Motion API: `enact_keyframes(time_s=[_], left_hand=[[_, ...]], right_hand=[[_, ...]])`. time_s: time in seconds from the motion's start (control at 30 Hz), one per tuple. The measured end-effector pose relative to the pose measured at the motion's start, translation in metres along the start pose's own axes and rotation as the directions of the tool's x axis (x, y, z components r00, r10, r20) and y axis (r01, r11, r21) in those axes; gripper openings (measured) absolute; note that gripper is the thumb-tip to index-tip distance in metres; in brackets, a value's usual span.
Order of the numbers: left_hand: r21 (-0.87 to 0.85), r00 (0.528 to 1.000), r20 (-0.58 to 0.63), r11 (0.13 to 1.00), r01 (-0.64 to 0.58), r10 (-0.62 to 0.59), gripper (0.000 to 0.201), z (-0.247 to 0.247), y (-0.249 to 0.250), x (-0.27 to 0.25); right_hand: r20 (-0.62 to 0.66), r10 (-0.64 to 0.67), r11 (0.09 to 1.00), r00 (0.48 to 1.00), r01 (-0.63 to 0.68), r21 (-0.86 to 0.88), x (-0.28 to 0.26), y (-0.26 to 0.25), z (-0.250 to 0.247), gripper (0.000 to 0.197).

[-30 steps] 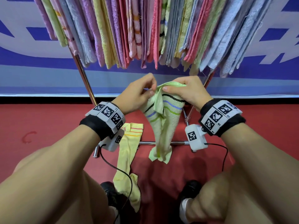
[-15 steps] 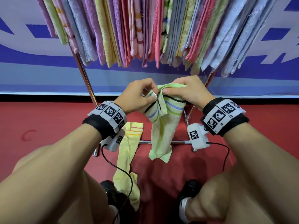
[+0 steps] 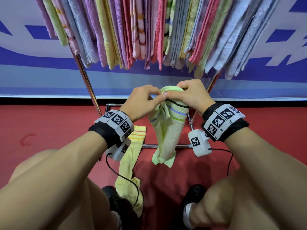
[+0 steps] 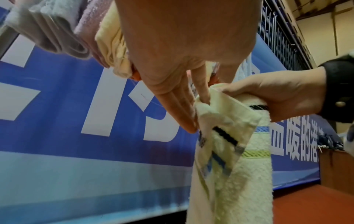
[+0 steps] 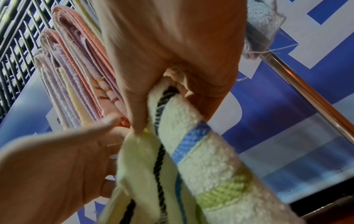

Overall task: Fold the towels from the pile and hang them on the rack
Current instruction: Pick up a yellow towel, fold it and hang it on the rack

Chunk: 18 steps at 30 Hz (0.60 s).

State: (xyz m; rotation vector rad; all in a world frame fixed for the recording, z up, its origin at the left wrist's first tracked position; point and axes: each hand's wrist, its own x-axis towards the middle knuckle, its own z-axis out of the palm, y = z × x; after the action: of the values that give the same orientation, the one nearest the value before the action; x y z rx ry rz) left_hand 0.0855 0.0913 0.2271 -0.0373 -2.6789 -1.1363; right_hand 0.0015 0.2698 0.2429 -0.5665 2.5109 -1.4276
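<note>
A pale green towel [image 3: 167, 130] with black, blue and green stripes hangs bunched from both hands, in front of the rack's chrome legs. My right hand [image 3: 176, 93] grips its top hem, fingers curled over the fold and thumb pressed on the front. My left hand [image 3: 156, 97] is right beside it and pinches a loose edge of the same hem. In the left wrist view a left finger [image 4: 203, 97] is tucked into the towel's [image 4: 239, 174] fold. The right wrist view shows the right thumb [image 5: 138, 115] clamped on the towel [image 5: 201, 159]. A yellow towel [image 3: 131, 156] drapes off my left knee.
The rack's top bars carry several tightly packed folded towels [image 3: 149, 30] in pink, purple, yellow, blue and green, right above my hands. Chrome legs [image 3: 86, 83] and a low crossbar [image 3: 149, 146] stand on the red floor. A blue and white banner [image 3: 33, 63] lies behind.
My left hand has moved in against the right, and its fingers now work at the towel's top hem. The towel hangs more tightly bunched.
</note>
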Motion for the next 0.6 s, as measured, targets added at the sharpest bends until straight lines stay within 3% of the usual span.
enact_keyframes(time_s=[0.17,0.23,0.37,0.47,0.6], left_hand=[[-0.005,0.996,-0.047,0.997,0.081,-0.082,0.027,0.007,0.002,-0.001],[-0.007,0.988,-0.098,0.993,0.117,-0.118,0.02,0.007,-0.002,0.003],[-0.044,0.964,-0.075,0.967,0.251,-0.253,0.031,-0.003,-0.01,0.012],[0.138,0.97,-0.084,0.961,0.239,-0.229,0.02,-0.011,-0.017,0.012],[0.176,0.974,-0.129,0.963,0.205,-0.184,0.023,-0.016,-0.02,0.01]], right_hand=[[-0.038,-0.043,0.998,0.998,0.041,-0.038,0.001,0.003,0.005,0.039],[-0.01,-0.063,0.996,0.998,0.062,-0.065,0.002,0.001,0.005,0.03],[0.089,-0.089,0.992,0.992,0.097,-0.082,0.003,-0.004,-0.007,0.016],[0.129,-0.072,0.987,0.989,0.09,-0.135,0.004,-0.001,-0.016,0.014],[0.116,-0.096,0.928,0.989,0.131,-0.349,0.002,0.004,-0.015,0.015]])
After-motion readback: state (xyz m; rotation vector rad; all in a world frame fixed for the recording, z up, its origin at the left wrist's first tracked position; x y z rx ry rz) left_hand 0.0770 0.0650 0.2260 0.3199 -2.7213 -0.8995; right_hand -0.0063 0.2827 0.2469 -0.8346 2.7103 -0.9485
